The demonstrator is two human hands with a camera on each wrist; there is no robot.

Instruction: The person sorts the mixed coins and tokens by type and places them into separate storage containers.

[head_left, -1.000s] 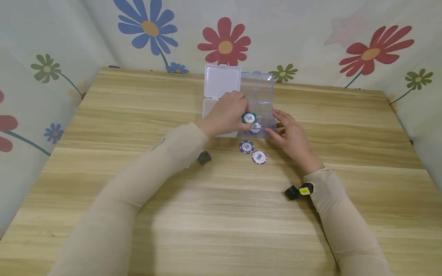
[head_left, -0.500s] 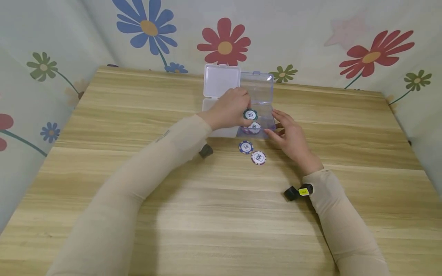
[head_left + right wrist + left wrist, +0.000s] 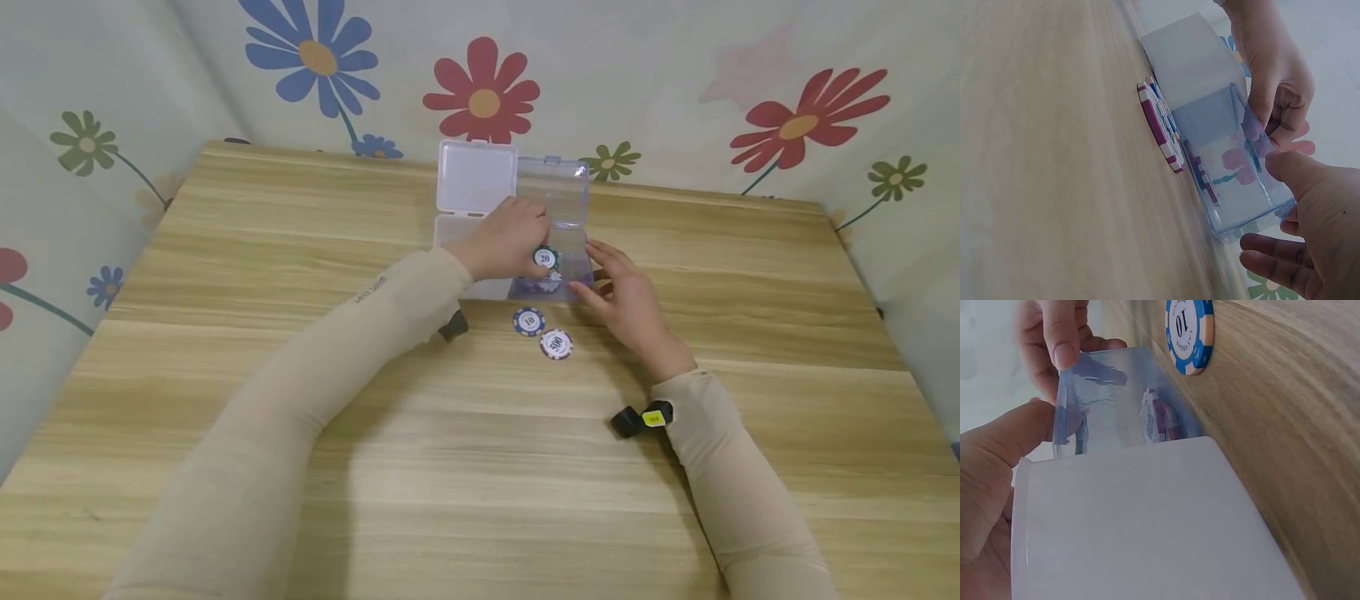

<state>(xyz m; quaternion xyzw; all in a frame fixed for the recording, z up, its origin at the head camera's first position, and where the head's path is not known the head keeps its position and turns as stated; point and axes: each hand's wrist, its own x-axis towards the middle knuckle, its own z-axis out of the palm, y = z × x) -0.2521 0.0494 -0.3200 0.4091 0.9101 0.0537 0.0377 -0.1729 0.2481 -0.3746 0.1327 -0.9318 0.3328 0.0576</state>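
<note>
Between thumb and fingers, my left hand pinches a green poker chip marked 20, inside or just over the clear plastic box. Its hinged lid stands raised at the back. Inside the box, purple-and-white chips lie low down, partly hidden in the head view by the green chip and the fingers. My right hand holds the box's right end, thumb on the front edge and fingers along the side. A blue 10 chip and a purple-and-white 500 chip lie on the table before the box.
Directly left of the clear box stands a white box with its lid up, partly behind my left hand. Black wrist devices hang at both sleeves. The wooden table ends at a flower-printed backdrop.
The left hand has shifted slightly rightward, and the green chip has come a little lower over the purple-and-white ones. My right hand keeps its hold on the clear box.
</note>
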